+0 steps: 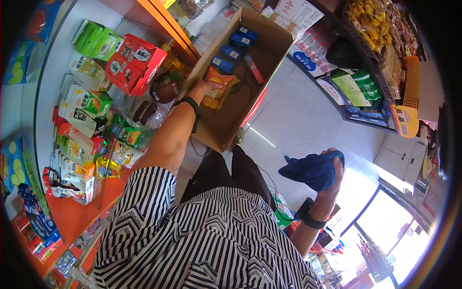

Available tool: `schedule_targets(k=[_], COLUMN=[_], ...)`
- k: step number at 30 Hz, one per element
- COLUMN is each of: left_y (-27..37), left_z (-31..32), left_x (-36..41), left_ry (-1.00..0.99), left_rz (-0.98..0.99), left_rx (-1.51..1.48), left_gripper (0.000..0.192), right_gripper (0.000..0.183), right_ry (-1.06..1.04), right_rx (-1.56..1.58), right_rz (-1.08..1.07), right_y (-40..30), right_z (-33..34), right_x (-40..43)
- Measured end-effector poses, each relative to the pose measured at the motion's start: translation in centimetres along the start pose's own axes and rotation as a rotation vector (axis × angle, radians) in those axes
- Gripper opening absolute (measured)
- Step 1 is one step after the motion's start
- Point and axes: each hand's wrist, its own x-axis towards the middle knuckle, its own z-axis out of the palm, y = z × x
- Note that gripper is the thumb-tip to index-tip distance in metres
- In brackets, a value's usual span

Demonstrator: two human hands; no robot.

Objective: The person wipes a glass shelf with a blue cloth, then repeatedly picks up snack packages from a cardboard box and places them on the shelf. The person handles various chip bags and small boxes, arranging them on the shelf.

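My left hand reaches over the near left edge of a long open cardboard box and grips an orange bag of potato chips. Under and beside that bag lies another yellow-orange chip bag. Farther up in the box are several small blue boxes and a slim red and blue box. My right hand holds a bunched dark blue cloth out to the right, above the floor, apart from the box.
Snack boxes and a red carton crowd the shelf at left. Shrink-wrapped bottles and a green carton stand on the right shelving, with an orange plastic basket above. A thin cable hangs beside my legs.
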Motion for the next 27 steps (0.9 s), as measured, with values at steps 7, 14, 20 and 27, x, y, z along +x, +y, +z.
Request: schedule_targets(k=[7, 14, 20, 27], left_y=[0.0, -1.9, -2.9, -2.1], left_z=[0.9, 2.5, 2.9, 2.8], left_x=[-0.2, 1.9, 2.2, 2.4], left_ry=[-0.045, -0.112, -0.239, -0.323], left_rz=[-0.074, -0.099, -0.078, -0.065], left_rx=[-0.158, 0.022, -0.245, -0.131], left_gripper=[0.087, 0.097, 0.103, 0.082], right_gripper=[0.045, 0.039, 0.039, 0.038], right_ry=[-0.022, 0.034, 0.08, 0.11], right_rx=[-0.088, -0.125, -0.131, -0.139], right_rz=[0.037, 0.054, 0.08, 0.107], right_y=[0.6, 0.5, 1.1, 1.4], right_z=[1.0, 2.2, 2.5, 2.5], right_x=[1.0, 1.5, 1.7, 1.6])
